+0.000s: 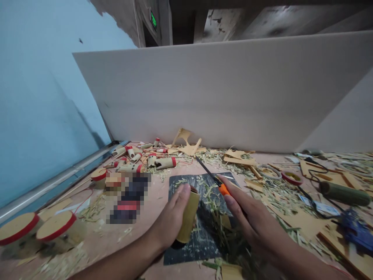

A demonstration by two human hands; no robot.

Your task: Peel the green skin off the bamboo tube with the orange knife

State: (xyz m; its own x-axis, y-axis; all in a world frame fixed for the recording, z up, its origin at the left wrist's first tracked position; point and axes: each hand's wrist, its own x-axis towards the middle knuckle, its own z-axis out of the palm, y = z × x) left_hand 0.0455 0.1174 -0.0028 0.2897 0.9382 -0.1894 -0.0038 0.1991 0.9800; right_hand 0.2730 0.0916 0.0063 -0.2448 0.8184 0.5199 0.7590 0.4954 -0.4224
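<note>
My left hand (pixel 171 217) is wrapped round a short yellow bamboo tube (pixel 189 216) that lies on a dark cutting mat (pixel 201 239). My right hand (pixel 247 217) grips a utility knife with an orange handle (pixel 223 189); its black blade (pixel 205 167) points away from me, past the far edge of the mat. Green and yellow bamboo shavings cover the mat between my hands.
Several bamboo tubes with red bands (pixel 140 157) lie at the back left. Round red-rimmed discs (pixel 55 226) sit at the near left. A green bamboo tube (pixel 345 193), tape rolls (pixel 291 177), wood offcuts (pixel 239 157) and a blue tool (pixel 357 231) crowd the right. White boards (pixel 221 89) wall the back.
</note>
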